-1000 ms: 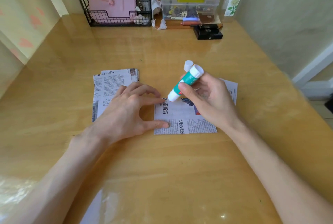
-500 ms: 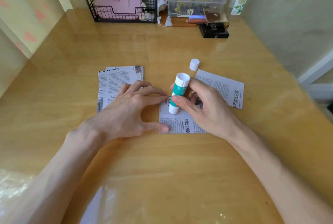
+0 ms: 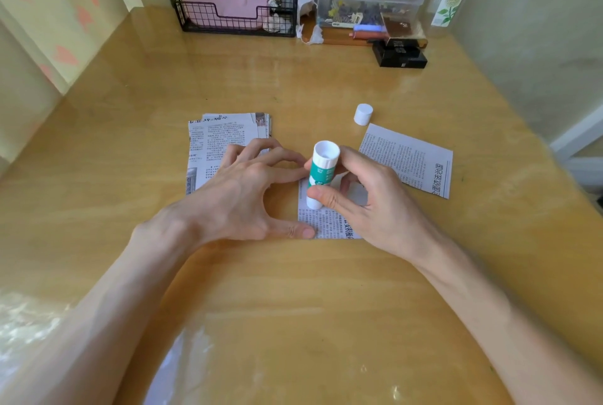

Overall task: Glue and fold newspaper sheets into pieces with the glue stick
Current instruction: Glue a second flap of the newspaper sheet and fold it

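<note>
Your right hand [image 3: 368,205] grips the glue stick [image 3: 321,173] almost upright, tip down on the sheet [image 3: 329,225]; your left hand [image 3: 244,199], fingers spread, pins that sheet's left edge.

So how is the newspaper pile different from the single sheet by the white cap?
The pile is several layered pieces; the single sheet is one layer. The left hand partly hides the pile; the single sheet lies tilted, mostly uncovered. Both are printed newspaper.
</note>
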Tool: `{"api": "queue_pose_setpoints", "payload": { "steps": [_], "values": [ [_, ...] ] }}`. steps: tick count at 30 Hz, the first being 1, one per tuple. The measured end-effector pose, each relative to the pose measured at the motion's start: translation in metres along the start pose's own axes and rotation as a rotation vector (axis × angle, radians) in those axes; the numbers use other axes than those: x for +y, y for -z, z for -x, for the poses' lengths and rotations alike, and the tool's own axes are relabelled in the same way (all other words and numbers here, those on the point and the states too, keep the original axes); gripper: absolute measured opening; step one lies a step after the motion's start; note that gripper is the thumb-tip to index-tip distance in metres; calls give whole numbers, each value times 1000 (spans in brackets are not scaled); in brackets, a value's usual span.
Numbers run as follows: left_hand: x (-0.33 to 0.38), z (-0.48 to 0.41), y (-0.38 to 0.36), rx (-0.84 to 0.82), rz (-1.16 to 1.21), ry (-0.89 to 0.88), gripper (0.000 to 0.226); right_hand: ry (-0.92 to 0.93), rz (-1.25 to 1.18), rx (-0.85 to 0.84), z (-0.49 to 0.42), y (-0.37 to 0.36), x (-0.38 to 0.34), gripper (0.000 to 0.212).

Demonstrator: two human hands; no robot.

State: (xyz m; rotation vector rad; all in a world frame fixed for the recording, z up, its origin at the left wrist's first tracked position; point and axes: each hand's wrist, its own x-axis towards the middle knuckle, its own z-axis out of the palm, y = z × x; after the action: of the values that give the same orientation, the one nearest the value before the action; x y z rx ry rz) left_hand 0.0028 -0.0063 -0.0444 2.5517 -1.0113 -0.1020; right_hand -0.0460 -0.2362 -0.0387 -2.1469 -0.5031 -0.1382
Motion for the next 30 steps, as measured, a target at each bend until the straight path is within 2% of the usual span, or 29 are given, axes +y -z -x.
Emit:
{"api": "queue_pose_setpoints", "payload": {
  "steps": [6, 17, 30],
  "values": [
    [0, 0, 0, -2, -6, 14, 92, -35, -33, 12, 3, 2, -2, 29],
    [1, -2, 0, 0, -6, 13, 90, 29, 63, 31, 1, -5, -4, 24],
    [-1, -2, 0, -32, -17, 37, 99, -1, 124, -28, 3, 3, -3, 26]
  ]
}}
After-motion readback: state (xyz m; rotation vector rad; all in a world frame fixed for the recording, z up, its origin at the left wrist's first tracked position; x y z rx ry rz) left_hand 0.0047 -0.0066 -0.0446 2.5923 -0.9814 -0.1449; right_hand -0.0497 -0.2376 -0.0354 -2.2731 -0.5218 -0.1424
